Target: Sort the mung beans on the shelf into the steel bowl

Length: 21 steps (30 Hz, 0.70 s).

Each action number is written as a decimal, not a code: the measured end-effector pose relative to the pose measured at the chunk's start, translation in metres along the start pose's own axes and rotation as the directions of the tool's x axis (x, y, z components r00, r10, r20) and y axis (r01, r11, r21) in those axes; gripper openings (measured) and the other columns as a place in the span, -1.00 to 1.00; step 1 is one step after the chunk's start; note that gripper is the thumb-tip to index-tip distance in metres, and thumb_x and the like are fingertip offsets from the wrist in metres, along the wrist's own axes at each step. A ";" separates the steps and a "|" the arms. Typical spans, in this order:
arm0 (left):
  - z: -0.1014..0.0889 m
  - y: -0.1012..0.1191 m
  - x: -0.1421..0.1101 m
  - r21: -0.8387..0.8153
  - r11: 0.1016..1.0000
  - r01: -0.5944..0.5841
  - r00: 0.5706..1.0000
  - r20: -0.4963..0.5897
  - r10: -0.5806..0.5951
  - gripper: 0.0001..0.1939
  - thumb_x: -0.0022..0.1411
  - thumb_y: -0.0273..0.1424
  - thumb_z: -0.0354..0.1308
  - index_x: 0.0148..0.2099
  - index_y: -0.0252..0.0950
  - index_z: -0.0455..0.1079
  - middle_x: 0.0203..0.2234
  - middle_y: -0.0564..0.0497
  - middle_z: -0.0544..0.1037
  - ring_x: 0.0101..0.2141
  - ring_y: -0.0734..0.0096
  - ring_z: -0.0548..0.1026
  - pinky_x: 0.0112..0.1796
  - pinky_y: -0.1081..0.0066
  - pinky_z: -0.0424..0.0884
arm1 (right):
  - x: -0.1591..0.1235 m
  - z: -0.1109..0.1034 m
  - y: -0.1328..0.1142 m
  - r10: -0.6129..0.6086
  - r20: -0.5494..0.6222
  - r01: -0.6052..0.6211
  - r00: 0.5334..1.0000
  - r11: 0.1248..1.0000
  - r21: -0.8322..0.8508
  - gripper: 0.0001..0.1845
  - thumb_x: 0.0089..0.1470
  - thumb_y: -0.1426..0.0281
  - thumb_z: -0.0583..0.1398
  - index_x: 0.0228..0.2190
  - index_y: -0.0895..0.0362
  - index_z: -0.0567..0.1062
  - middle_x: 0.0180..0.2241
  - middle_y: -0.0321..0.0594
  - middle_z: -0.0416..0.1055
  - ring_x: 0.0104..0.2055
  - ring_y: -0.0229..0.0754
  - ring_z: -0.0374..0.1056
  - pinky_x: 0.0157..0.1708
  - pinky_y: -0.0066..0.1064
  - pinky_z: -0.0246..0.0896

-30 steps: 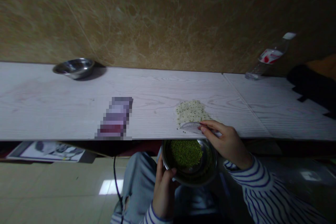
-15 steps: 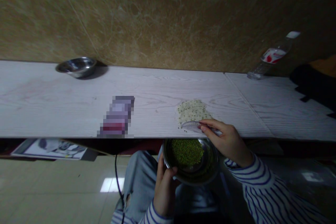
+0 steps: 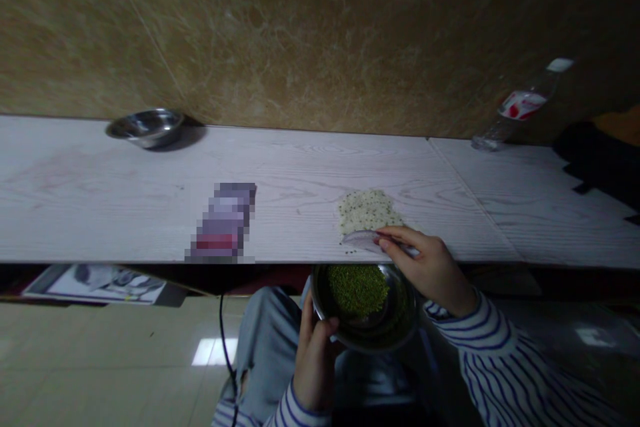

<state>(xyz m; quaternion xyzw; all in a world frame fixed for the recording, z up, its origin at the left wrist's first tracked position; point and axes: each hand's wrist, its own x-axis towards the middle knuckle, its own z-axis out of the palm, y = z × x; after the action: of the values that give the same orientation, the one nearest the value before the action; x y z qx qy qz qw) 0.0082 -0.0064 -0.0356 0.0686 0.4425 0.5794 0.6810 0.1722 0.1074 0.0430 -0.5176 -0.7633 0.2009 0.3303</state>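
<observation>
My left hand (image 3: 316, 357) grips the left rim of a metal bowl (image 3: 407, 327), fingers outside and thumb at the edge. Inside the bowl lie many small green beans (image 3: 357, 290), likely mung beans. The bowl is just below the front edge of the counter, over my lap. My right hand (image 3: 433, 267) pinches a thin, see-through plastic piece with a curved edge (image 3: 361, 239); its exact kind is unclear. That piece rests along the near side of a patch of white rice-like grains mixed with green beans (image 3: 367, 208). A few loose beans (image 3: 349, 252) sit between it and the counter edge.
Against the wall at the left stands a second metal bowl (image 3: 150, 130). A blurred-out flat object (image 3: 223, 221) lies left of the grains. At the back right are a clear plastic bottle (image 3: 520, 107) and a dark item (image 3: 595, 153). Papers (image 3: 100, 283) show on a shelf below the counter (image 3: 300, 173).
My right hand and the plastic piece have shifted slightly left. Some loose beans now lie a little closer to the counter's front edge. My left hand and the bowl have barely moved.
</observation>
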 end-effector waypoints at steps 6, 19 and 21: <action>-0.002 -0.002 0.003 -0.015 1.000 0.004 1.000 0.005 -0.004 -0.29 0.04 -0.39 0.10 0.26 -0.03 0.07 0.17 -0.04 0.26 0.07 0.01 0.29 -0.16 0.21 0.40 | 0.002 -0.002 0.001 0.035 -0.053 -0.035 0.998 0.999 0.006 -0.77 0.07 0.33 0.18 -0.22 0.10 0.53 -0.26 -0.21 0.56 -0.22 -0.15 0.48 -0.18 -0.34 0.39; -0.002 0.000 0.001 0.004 1.000 -0.009 1.000 0.000 0.009 -0.32 0.03 -0.38 0.10 0.23 -0.01 0.11 0.16 -0.04 0.27 0.09 0.02 0.27 -0.12 0.18 0.38 | -0.002 0.003 -0.002 0.065 -0.067 -0.061 0.996 0.996 0.066 -0.76 0.08 0.33 0.17 -0.21 0.11 0.52 -0.25 -0.19 0.55 -0.23 -0.15 0.48 -0.17 -0.32 0.42; -0.002 0.000 0.001 0.000 1.000 -0.011 1.000 0.004 0.011 -0.30 0.03 -0.39 0.09 0.25 -0.02 0.08 0.17 -0.03 0.25 0.09 0.02 0.28 -0.13 0.19 0.39 | -0.001 0.003 -0.004 0.066 -0.064 -0.061 0.996 0.995 0.079 -0.76 0.08 0.33 0.17 -0.21 0.11 0.52 -0.25 -0.18 0.55 -0.23 -0.15 0.49 -0.17 -0.31 0.42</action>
<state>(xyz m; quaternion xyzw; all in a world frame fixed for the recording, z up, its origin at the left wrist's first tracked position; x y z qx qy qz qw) 0.0069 -0.0059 -0.0370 0.0723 0.4409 0.5830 0.6785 0.1676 0.1049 0.0427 -0.5348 -0.7267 0.2234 0.3687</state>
